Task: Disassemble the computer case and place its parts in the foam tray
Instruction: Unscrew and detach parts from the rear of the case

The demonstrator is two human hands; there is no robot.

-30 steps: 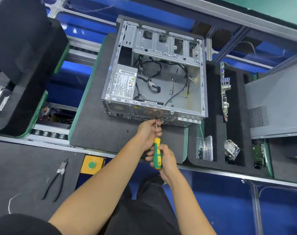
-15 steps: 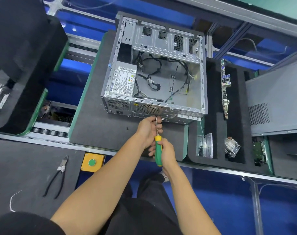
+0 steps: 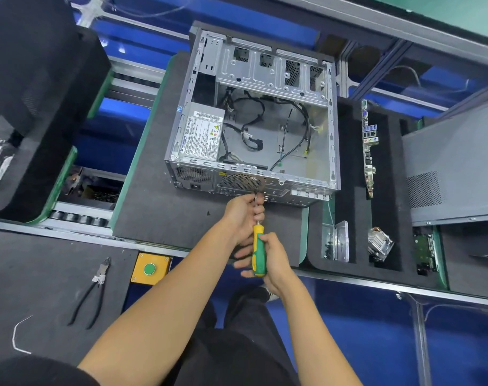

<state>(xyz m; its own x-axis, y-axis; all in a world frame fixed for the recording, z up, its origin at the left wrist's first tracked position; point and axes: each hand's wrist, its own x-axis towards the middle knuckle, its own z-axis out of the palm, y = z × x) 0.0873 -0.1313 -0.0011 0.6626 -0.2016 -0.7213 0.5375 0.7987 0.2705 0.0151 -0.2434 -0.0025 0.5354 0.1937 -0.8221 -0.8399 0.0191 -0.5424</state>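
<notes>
Here, computer case point(image 3: 265, 121) rests on dark foam mat point(image 3: 153, 207).

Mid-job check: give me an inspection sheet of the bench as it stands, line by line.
Surface: dark foam mat under the case; one loose screw on it.
Job's things: open computer case, power supply inside; foam tray holds motherboard, heatsink.
Clutter: side cutters, white wire scrap.
Hands: left hand steadies the screwdriver shaft at the rear panel; right hand grips the handle.
Cables: black leads loose inside the case.
Surroundings: green button box, grey side panel.
</notes>
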